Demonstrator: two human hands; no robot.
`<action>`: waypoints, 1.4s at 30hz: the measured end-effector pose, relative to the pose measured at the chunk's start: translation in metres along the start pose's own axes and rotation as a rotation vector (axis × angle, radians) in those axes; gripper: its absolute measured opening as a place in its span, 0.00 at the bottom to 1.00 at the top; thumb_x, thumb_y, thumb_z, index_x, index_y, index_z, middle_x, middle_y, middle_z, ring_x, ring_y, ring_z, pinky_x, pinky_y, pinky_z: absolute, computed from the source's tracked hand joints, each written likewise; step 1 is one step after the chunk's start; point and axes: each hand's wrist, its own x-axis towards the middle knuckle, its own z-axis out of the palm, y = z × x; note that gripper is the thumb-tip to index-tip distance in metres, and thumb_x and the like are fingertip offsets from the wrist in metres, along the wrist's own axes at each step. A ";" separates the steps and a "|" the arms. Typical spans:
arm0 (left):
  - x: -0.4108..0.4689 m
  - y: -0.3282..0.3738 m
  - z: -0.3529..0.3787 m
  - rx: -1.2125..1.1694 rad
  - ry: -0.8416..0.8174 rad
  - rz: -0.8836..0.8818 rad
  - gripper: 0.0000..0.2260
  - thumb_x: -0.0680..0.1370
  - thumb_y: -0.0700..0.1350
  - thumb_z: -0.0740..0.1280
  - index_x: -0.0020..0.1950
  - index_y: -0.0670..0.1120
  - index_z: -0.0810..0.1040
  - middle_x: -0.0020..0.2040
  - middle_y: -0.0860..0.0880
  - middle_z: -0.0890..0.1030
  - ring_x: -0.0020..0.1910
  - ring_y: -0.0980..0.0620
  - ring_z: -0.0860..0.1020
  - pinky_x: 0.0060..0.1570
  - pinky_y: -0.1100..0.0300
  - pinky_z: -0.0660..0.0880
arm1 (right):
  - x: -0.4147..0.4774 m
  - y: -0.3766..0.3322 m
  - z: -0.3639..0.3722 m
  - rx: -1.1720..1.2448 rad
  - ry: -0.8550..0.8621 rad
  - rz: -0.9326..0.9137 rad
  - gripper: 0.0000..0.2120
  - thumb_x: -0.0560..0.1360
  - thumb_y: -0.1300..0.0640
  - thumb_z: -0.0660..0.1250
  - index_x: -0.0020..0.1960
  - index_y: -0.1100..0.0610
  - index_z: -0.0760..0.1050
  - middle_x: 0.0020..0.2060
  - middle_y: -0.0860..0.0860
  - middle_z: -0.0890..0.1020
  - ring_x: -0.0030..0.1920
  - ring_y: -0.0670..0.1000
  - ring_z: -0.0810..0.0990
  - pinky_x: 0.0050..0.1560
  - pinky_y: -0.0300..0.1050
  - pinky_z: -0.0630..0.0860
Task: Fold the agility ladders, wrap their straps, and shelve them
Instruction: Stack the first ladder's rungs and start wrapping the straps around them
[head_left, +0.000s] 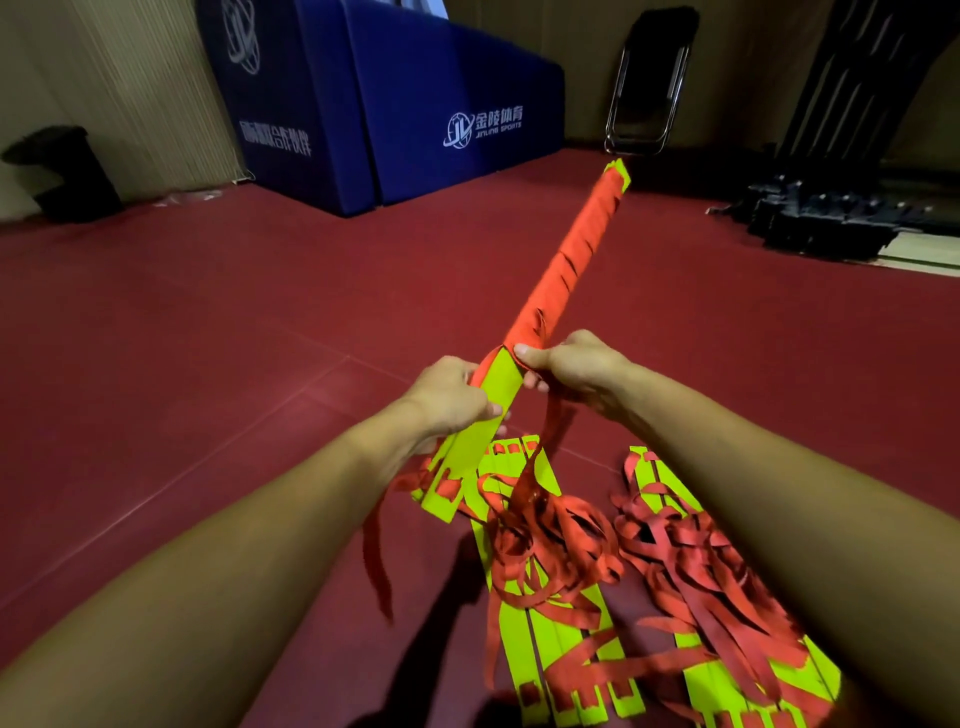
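At centre, left hand (452, 395) grips one ladder bundle (566, 260), right hand (576, 366) pinches its red strap (551, 421). Two loose ladders (540, 639) lie on the floor (208, 364), lower right

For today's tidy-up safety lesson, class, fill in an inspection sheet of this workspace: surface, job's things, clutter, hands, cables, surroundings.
Surface: dark red floor, seams visible.
Job's things: held ladder bundle, yellow rungs mostly wrapped in red strap; two unwrapped ladder stacks lie on the floor, straps tangled.
Clutter: black equipment pile at the right wall.
Hands: left hand grips the bundle's bare yellow end; right hand pinches the strap at the wrap's edge.
Cables: nothing seen.
Surroundings: blue mats, folded chair, black bin.
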 end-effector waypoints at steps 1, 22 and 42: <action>0.001 0.001 0.001 -0.049 -0.005 -0.004 0.08 0.75 0.30 0.68 0.51 0.39 0.83 0.43 0.40 0.85 0.44 0.41 0.86 0.46 0.41 0.83 | 0.000 0.000 0.000 0.007 -0.007 0.027 0.18 0.79 0.51 0.68 0.33 0.58 0.75 0.23 0.47 0.78 0.23 0.43 0.71 0.24 0.35 0.64; -0.007 0.011 0.008 0.107 -0.131 -0.051 0.04 0.77 0.36 0.71 0.47 0.39 0.77 0.38 0.41 0.78 0.34 0.49 0.80 0.29 0.61 0.76 | -0.005 -0.008 0.007 -0.080 0.097 -0.276 0.14 0.79 0.59 0.65 0.35 0.56 0.75 0.27 0.48 0.79 0.28 0.47 0.71 0.34 0.43 0.68; -0.006 0.019 0.004 0.410 0.009 0.053 0.18 0.68 0.51 0.64 0.54 0.48 0.82 0.39 0.48 0.81 0.43 0.44 0.78 0.42 0.56 0.72 | 0.000 0.004 0.009 -0.186 0.362 -0.202 0.17 0.75 0.47 0.70 0.34 0.58 0.77 0.24 0.48 0.76 0.32 0.52 0.75 0.34 0.44 0.65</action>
